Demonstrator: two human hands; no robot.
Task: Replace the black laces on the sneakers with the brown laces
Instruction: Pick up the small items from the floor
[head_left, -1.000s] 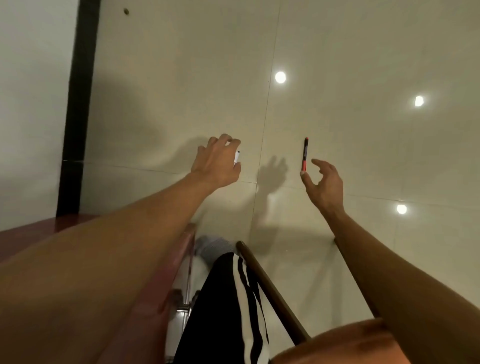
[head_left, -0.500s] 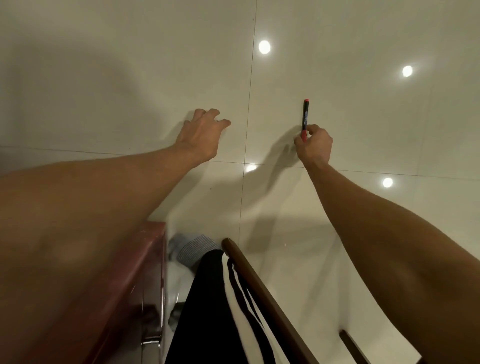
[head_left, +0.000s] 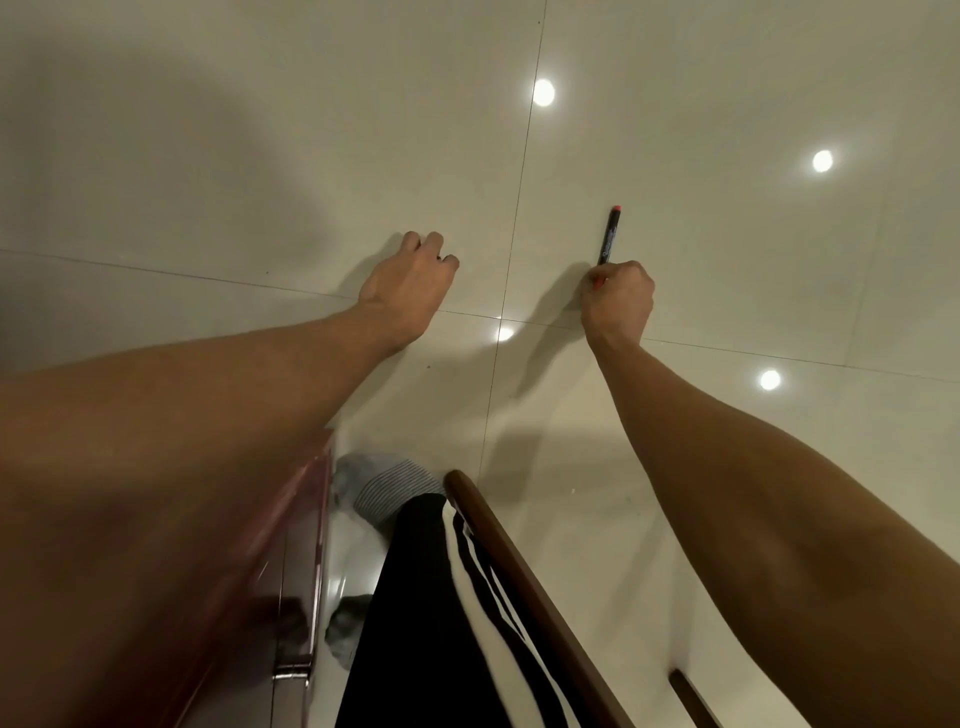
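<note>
Marker (head_left: 609, 236) right of left hand (head_left: 410, 283)

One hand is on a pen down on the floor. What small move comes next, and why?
Probably lift the pen off the floor and set it aside: the right hand grips its near end, and nothing for the lacing job is in view here.
</note>
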